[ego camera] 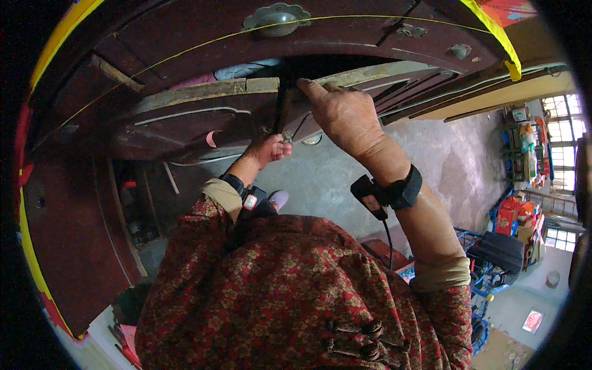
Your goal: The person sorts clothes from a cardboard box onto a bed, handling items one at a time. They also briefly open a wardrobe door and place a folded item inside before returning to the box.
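Before me is a dark red-brown wooden cabinet with a dark opening along its front. My right hand grips the worn top edge of the right cabinet door, its fingertips partly hidden. Lower down, my left hand has its fingers curled beside a small metal fitting, near the dark gap between the panels. Whether it holds that fitting cannot be made out. The left front panel has a bare wood top edge. Folded blue-grey cloth shows behind it.
A round metal pull plate sits on the upper cabinet front, crossed by a thin yellow cord. Concrete floor lies below. At right stand a blue-framed cart, red boxes and a loaded shelf.
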### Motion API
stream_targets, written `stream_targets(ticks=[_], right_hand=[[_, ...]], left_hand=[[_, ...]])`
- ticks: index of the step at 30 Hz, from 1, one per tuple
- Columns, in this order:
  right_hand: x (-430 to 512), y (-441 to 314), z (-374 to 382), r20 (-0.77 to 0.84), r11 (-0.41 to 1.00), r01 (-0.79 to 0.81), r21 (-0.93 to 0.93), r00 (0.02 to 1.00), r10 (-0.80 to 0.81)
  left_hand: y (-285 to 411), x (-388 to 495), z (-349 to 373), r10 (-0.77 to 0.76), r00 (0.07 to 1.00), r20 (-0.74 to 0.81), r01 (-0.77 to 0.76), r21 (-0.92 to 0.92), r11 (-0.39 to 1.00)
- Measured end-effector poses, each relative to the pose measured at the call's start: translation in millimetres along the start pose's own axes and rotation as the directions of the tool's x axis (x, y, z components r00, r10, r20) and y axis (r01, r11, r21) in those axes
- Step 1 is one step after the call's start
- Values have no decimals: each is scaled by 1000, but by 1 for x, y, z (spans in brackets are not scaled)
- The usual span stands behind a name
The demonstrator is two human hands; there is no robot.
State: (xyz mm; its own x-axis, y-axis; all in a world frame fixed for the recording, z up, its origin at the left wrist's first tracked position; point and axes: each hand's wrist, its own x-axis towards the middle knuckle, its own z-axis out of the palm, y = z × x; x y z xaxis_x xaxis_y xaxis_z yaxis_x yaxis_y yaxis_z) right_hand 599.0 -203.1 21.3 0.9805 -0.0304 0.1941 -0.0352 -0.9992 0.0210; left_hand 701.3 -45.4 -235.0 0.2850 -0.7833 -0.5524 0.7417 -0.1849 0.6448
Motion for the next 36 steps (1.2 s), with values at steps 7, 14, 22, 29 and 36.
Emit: stream_targets(ticks=[7, 14, 22, 29, 36], right_hand=[[14, 1, 11, -68, 1000, -22, 4, 997, 22], [22, 5, 15, -120, 997, -22, 72, 992, 30], [-19, 22, 27, -67, 948, -87, 307, 991, 113], [-241, 10, 113, 502, 668, -725, 166, 646, 576], [-481, -174, 151, 713, -226, -973, 54, -121, 691]], left_hand=[[5, 14, 6, 10, 999, -40, -13, -68, 998], [10, 43, 8, 113, 993, -33, -118, -284, 952], [26, 54, 9, 6, 998, -58, -24, -316, 948], [37, 15, 26, 318, 931, 180, -305, -99, 947], [28, 58, -19, -127, 967, 220, 141, -51, 989]])
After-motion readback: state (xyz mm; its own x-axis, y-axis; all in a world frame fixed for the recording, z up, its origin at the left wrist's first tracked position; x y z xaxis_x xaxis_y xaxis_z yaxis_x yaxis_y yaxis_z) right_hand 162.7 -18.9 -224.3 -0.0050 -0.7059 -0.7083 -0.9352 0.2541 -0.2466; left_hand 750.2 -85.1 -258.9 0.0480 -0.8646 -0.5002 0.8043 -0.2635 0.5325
